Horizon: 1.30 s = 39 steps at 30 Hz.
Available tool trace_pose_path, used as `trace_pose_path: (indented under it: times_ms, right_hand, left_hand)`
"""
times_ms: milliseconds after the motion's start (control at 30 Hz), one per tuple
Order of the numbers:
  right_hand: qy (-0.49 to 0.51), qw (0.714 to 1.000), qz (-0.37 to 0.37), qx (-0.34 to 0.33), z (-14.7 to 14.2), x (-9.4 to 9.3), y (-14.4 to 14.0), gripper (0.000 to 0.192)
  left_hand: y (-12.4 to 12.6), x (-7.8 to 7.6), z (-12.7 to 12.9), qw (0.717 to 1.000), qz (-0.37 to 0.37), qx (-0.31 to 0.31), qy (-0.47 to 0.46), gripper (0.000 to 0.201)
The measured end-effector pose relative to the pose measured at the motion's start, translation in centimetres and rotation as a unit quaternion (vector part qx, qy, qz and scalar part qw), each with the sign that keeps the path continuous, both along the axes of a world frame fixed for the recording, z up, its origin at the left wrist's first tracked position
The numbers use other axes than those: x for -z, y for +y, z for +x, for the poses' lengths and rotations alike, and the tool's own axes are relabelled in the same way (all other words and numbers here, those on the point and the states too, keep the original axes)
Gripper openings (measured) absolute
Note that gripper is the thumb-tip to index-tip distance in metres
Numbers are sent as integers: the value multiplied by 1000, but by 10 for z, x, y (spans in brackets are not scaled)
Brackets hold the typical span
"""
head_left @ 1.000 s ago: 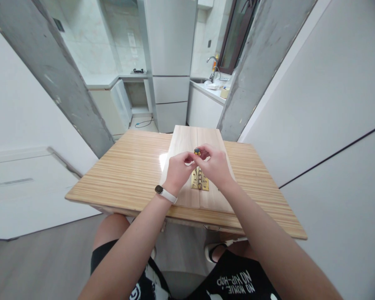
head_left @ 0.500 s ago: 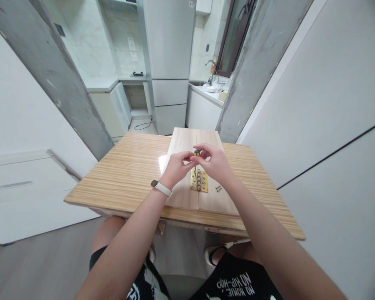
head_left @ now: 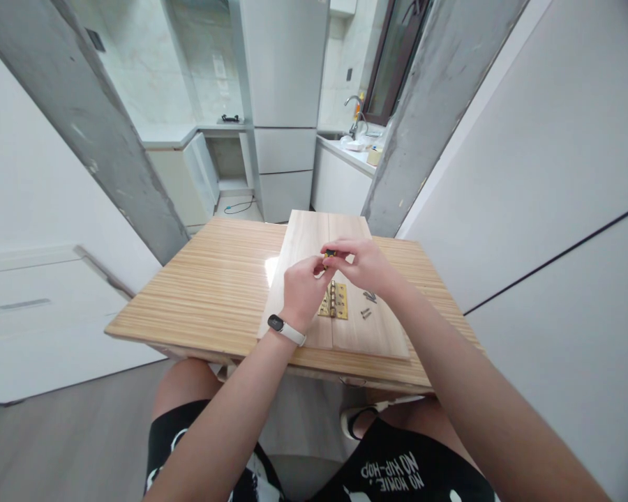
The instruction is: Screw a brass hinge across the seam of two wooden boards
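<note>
A small screwdriver (head_left: pixel 329 255) with a black and yellow handle stands over the wooden boards, its shaft hidden by my fingers. My right hand (head_left: pixel 363 263) pinches the handle near its top. Just below, my left hand (head_left: pixel 304 284) is closed around the lower part of the tool. Beneath them a brass hinge (head_left: pixel 339 301) lies unfolded across the seam between two pale boards (head_left: pixel 306 240); my left hand covers part of its left leaf. A few loose screws (head_left: pixel 365 314) rest on the right-hand board, with more screws (head_left: pixel 369 297) close to my right wrist.
The boards lie on a striped wooden table (head_left: pixel 214 279) in front of my knees. Beyond it stand a fridge (head_left: pixel 285 70) and a sink counter (head_left: pixel 345 157). Grey pillars (head_left: pixel 120 153) and white panels flank the table.
My left hand has turned and shifted slightly right, now covering the shaft and part of the hinge's left leaf. The right forearm has moved right, showing more screws. The view has shifted a little.
</note>
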State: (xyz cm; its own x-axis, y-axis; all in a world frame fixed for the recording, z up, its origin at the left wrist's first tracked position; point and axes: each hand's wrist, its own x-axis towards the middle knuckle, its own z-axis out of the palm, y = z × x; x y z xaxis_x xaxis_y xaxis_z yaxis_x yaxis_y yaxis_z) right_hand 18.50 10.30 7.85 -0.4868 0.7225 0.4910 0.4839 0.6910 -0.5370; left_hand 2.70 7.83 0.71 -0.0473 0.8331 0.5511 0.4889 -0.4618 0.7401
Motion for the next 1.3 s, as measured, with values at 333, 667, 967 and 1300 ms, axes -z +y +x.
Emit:
trace_pose_path:
  times_ms: [333,667,967,1300]
  right_hand:
    - [28,991,60,115,-18,12,-16,14]
    - [38,997,-18,69,-13,9,-14,30]
    - [-14,999,3,43,0,-1,-3,18]
    - [11,994,41,97,-9,7,-10,15]
  left_hand:
    - [17,-3,-17,992,-7,122,-24,16]
    - [27,-8,-31,976,-26,213,-42,24]
    - [6,1,-8,999,-8,40,1,25]
    - [10,-5,-13,994,23,83,66,20]
